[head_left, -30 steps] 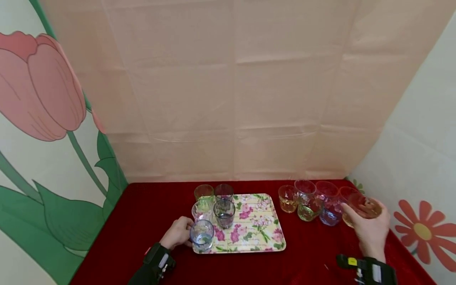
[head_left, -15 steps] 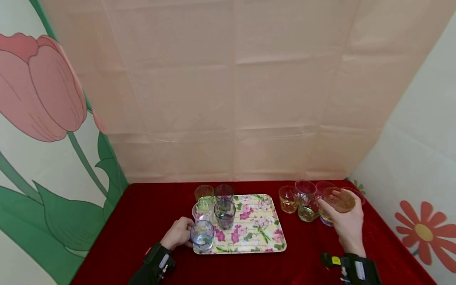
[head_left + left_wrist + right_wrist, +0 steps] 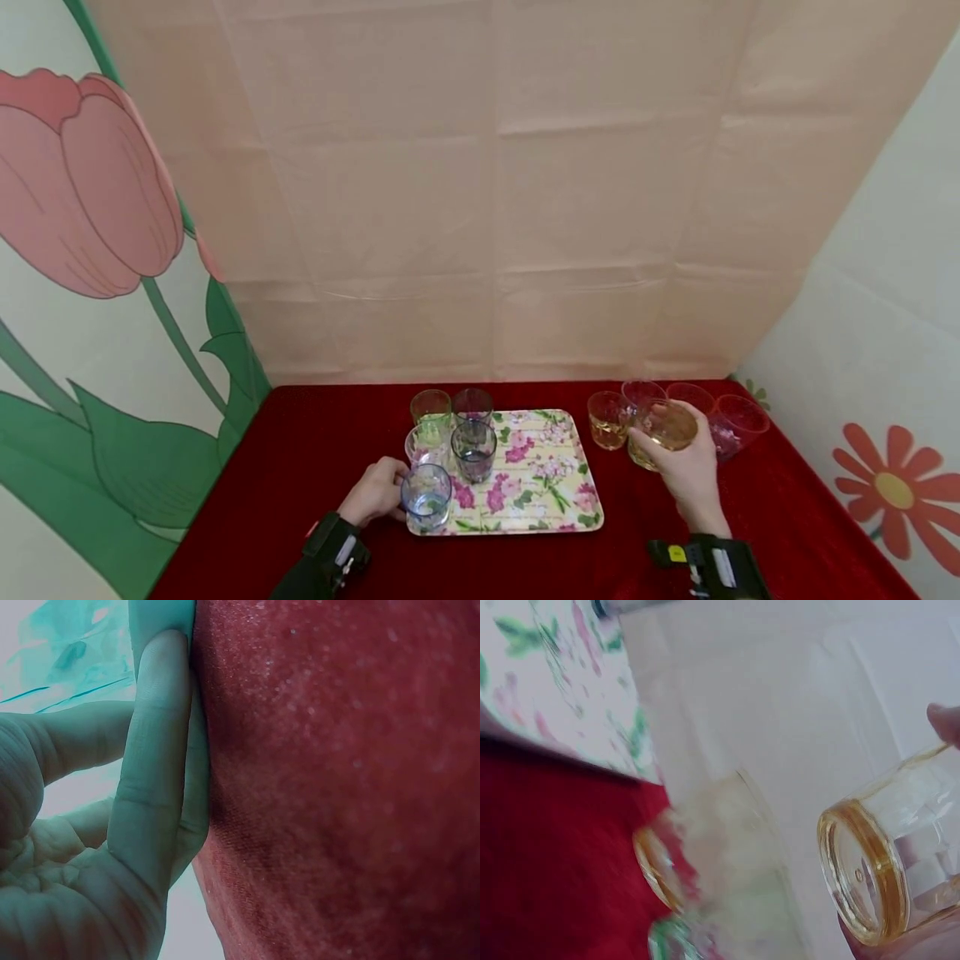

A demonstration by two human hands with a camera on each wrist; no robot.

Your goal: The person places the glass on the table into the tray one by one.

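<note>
My right hand [image 3: 692, 475] grips an amber-tinted glass [image 3: 663, 435] round its side, held up in front of the other glasses at the right; its amber base [image 3: 862, 877] shows in the right wrist view. At the near left corner of the flowered tray [image 3: 551, 500], my left hand [image 3: 375, 490] holds the tray's edge, its fingers [image 3: 154, 772] against the rim in the left wrist view. A blue-tinted glass [image 3: 426, 502] stands on the tray right beside that hand. Behind it stand a dark glass [image 3: 473, 458] and several green and purple ones.
Right of the tray stand another amber glass [image 3: 606, 430] and several tinted glasses, one with a red rim [image 3: 742, 417], close together. Red cloth [image 3: 480, 571] covers the table. A beige sheet [image 3: 487, 208] hangs behind, with patterned walls at both sides.
My right hand has carried the amber glass leftward from the far right of the glasses, across in front of them. The left hand and the tray have stayed in place.
</note>
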